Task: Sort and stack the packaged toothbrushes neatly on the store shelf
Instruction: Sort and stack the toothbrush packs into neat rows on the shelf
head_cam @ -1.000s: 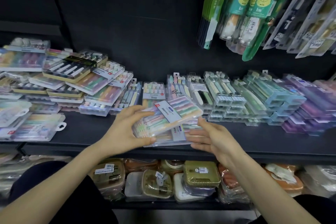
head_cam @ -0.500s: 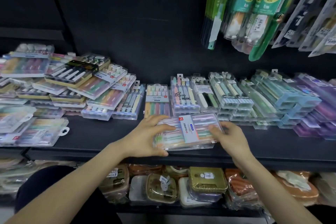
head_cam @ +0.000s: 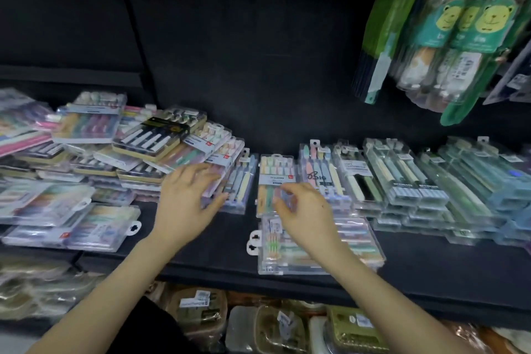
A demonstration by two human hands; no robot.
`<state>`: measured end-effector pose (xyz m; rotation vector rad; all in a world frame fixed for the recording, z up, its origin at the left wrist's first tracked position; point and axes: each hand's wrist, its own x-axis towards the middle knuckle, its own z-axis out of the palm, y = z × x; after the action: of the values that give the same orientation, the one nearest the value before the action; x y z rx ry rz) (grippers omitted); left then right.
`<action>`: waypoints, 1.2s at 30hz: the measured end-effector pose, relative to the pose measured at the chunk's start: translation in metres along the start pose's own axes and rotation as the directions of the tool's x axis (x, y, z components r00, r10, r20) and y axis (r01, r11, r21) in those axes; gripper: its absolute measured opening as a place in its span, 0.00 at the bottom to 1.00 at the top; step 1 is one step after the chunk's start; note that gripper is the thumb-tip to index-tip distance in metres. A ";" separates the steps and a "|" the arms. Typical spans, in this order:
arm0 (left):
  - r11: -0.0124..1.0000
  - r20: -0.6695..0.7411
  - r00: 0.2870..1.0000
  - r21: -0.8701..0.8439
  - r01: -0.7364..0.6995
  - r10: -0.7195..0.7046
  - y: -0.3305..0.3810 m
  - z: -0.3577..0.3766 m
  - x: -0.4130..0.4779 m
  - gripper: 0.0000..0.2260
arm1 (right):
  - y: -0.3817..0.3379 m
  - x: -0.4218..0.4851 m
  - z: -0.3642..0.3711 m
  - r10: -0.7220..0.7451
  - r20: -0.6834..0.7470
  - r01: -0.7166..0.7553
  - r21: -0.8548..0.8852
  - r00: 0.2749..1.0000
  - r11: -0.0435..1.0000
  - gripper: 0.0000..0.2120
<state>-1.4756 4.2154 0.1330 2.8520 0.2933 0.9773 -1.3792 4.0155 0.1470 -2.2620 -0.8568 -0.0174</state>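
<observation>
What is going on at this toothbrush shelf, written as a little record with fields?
Place: black store shelf
Left hand: open, fingers spread at the edge of the jumbled pile; contact too blurred to tell
Right hand: loosely curled, empty, above the pastel toothbrush pack
Shelf front: clear toothbrush pack lying flat, partly under the right wrist
Right side: neat rows of packs
Above: hanging bear-print packs
Task state: jumbled pile not yet sorted
</observation>
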 end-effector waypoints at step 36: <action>0.812 0.177 0.837 0.409 0.416 -0.518 -0.103 -0.026 0.086 0.30 | -0.009 0.078 0.030 0.369 0.241 -0.425 0.693 0.898 0.582 0.22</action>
<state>-1.4404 4.3353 0.1877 2.9217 1.1924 0.4432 -1.3308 4.0838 0.1494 -1.6122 -0.2594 0.5361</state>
